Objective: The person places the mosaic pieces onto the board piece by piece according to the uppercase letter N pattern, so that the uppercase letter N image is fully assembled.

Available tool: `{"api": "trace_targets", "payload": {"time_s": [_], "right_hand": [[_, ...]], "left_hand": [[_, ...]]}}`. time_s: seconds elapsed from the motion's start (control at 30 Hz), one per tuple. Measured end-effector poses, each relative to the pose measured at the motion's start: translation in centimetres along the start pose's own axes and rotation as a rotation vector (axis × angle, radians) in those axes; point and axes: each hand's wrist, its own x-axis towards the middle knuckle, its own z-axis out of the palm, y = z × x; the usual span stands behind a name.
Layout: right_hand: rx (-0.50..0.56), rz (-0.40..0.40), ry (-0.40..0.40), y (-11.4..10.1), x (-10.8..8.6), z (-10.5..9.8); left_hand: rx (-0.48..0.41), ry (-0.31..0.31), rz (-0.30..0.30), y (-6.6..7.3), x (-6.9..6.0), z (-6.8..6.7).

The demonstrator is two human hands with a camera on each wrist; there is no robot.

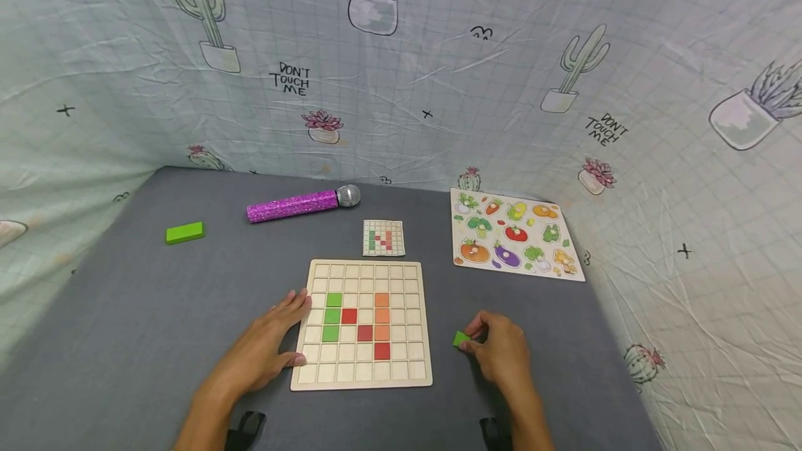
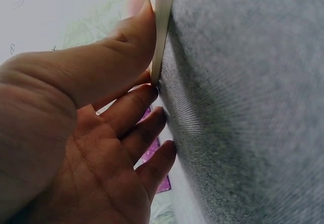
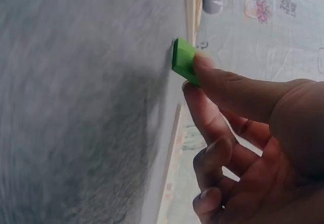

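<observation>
A square wooden grid board (image 1: 410, 371) lies on the grey table, with green, red and orange square tiles set in some of its cells. My left hand (image 1: 266, 339) rests at the board's left edge, fingers extended and the thumb touching the rim; the left wrist view shows the thumb (image 2: 136, 31) along the board's side. To the right of the board, my right hand (image 1: 504, 350) pinches a small green tile (image 1: 461, 339) between thumb and finger. In the right wrist view that tile is held tilted, apart from the board.
Behind the board lies a small pattern card (image 1: 383, 238) with a coloured grid. A purple glitter microphone (image 1: 294, 206) is farther back. A green block (image 1: 184, 232) sits at the left, and a vegetable picture board (image 1: 516, 235) at the back right. A printed cloth hangs behind.
</observation>
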Motion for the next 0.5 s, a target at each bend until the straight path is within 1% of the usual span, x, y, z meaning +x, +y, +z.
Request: {"api": "trace_targets", "payload": {"time_s": [0.1,0.27,0.5], "right_hand": [[0.058,-0.036,-0.001,-0.4,-0.1,0.1],[0.160,-0.098,-0.030,-1.4,-0.6,0.3],[0.199,-0.124,-0.057,-3.5,-1.3,1.1]], "left_hand": [[0.002,-0.004,-0.003,0.1,0.0,0.0],[0.011,-0.009,-0.009,0.1,0.1,0.0],[0.017,-0.012,-0.012,0.1,0.1,0.0]]}}
